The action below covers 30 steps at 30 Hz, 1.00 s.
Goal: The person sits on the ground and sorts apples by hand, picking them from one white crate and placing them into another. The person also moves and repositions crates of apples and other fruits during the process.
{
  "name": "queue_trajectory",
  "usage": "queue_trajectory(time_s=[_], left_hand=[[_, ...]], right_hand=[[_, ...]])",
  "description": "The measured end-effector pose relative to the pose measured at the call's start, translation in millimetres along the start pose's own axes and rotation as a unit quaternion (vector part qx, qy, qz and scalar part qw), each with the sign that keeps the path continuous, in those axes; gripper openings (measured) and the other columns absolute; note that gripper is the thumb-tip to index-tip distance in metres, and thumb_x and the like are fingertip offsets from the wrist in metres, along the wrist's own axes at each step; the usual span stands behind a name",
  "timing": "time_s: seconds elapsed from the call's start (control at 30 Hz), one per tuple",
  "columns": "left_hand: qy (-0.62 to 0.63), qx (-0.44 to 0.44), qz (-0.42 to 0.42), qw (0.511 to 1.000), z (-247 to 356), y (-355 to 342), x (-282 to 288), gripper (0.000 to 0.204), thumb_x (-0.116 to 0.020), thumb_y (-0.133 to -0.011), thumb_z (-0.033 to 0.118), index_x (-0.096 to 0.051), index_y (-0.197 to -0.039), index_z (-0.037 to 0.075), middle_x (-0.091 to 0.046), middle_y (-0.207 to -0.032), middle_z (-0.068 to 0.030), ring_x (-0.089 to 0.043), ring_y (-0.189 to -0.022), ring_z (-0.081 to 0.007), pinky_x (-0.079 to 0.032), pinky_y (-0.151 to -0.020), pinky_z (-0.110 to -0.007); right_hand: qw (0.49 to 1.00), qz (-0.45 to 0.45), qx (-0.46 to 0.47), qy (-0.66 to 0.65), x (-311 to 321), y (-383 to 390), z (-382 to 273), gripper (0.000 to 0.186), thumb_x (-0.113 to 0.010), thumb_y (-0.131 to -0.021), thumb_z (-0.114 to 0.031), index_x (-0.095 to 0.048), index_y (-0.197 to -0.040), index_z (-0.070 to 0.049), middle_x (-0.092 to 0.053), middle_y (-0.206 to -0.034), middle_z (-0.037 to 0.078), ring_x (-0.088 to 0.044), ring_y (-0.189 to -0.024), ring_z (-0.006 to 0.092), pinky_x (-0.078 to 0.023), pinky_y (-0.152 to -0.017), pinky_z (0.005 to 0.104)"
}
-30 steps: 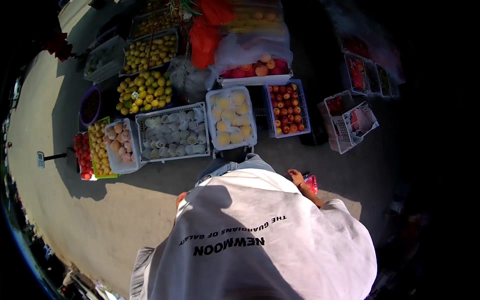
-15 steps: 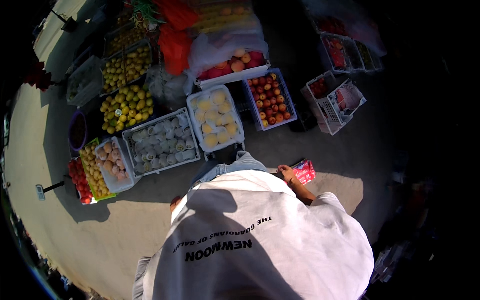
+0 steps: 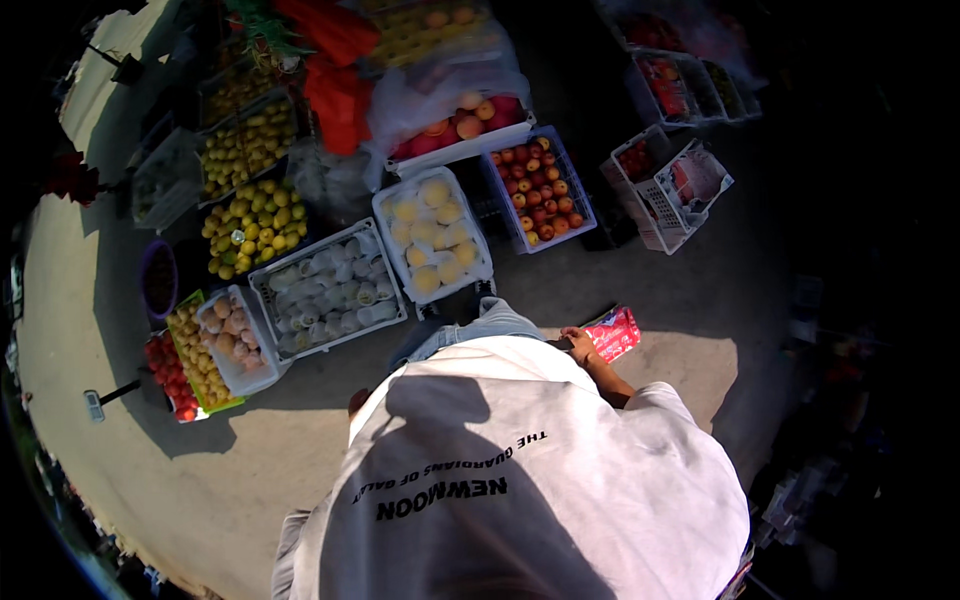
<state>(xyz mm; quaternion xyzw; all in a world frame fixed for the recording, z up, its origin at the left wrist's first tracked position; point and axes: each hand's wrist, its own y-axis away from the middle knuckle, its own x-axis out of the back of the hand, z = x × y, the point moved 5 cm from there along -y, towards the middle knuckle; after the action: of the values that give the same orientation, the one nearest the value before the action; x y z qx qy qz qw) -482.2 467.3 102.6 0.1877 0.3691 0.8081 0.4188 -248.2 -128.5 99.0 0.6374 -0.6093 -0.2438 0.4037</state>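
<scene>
My right hand (image 3: 580, 346) is at the right side of my waist, its fingers curled in. A small dark thing (image 3: 561, 345) shows at its fingertips, too small to name. Just beyond the hand is a red printed packet (image 3: 614, 333). I cannot tell whether the two touch. Only a sliver of my left hand (image 3: 357, 401) shows past the left edge of my white shirt (image 3: 600, 440), its fingers hidden. Straight ahead of my feet stands a white crate (image 3: 481, 262) of pale yellow fruit in wrapping.
Left of it are a crate of net-wrapped fruit (image 3: 330, 285), a white box of peach-coloured fruit (image 3: 232, 338), red fruit (image 3: 170, 376) and yellow-green fruit (image 3: 255, 228). To the right stand a blue crate (image 3: 586, 213) of red-yellow fruit and white baskets (image 3: 668, 197). A post-mounted device (image 3: 94, 405) is far left.
My view has turned slightly, so the right-hand crates and the red packet sit higher in the picture. My right hand has shifted slightly to the right, its fingers more curled.
</scene>
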Motion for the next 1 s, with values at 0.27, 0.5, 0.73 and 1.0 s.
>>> queue_trajectory(time_s=[0.27, 0.5, 0.73, 1.0], left_hand=[[-0.002, 0.005, 0.006, 1.000, 5, 4, 4, 0.038, -0.062, -0.087, 0.006, -0.053, -0.123, -0.003, -0.063, -0.103, -0.0136, -0.061, -0.091, -0.0223, -0.054, -0.081, -0.034], [0.010, 0.006, 0.006, 1.000, -1, 6, 2, 0.040, -0.063, -0.086, 0.005, -0.052, -0.125, -0.003, -0.063, -0.105, -0.0148, -0.061, -0.093, -0.0231, -0.054, -0.083, -0.034], [0.025, -0.005, 0.013, 1.000, 5, 16, -1, 0.042, -0.064, -0.086, 0.004, -0.052, -0.126, -0.003, -0.063, -0.108, -0.0159, -0.062, -0.096, -0.0240, -0.054, -0.084, -0.035], [0.072, -0.011, 0.019, 0.997, -19, 8, -4, 0.045, -0.065, -0.085, 0.003, -0.051, -0.127, -0.003, -0.063, -0.111, -0.0171, -0.063, -0.099, -0.0250, -0.054, -0.086, -0.035]], right_hand=[[0.999, -0.003, -0.020, -0.040, -10, -1, -5, 0.017, -0.058, -0.092, -0.008, -0.058, -0.107, 0.000, -0.064, -0.089, 0.007, -0.062, -0.080, 0.0157, -0.052, -0.073, 0.0274], [0.998, -0.016, -0.015, -0.057, -9, -2, -12, 0.021, -0.059, -0.090, -0.009, -0.059, -0.110, 0.000, -0.065, -0.091, 0.008, -0.063, -0.082, 0.0165, -0.053, -0.075, 0.0279], [0.997, -0.040, -0.014, -0.065, -7, 0, -15, 0.021, -0.062, -0.092, -0.014, -0.059, -0.108, -0.001, -0.065, -0.091, 0.007, -0.063, -0.082, 0.0162, -0.053, -0.077, 0.0285], [0.997, -0.047, 0.041, -0.046, 2, -17, -19, 0.022, -0.059, -0.090, -0.011, -0.060, -0.110, -0.003, -0.065, -0.092, 0.007, -0.062, -0.077, 0.0158, -0.053, -0.065, 0.0289]])
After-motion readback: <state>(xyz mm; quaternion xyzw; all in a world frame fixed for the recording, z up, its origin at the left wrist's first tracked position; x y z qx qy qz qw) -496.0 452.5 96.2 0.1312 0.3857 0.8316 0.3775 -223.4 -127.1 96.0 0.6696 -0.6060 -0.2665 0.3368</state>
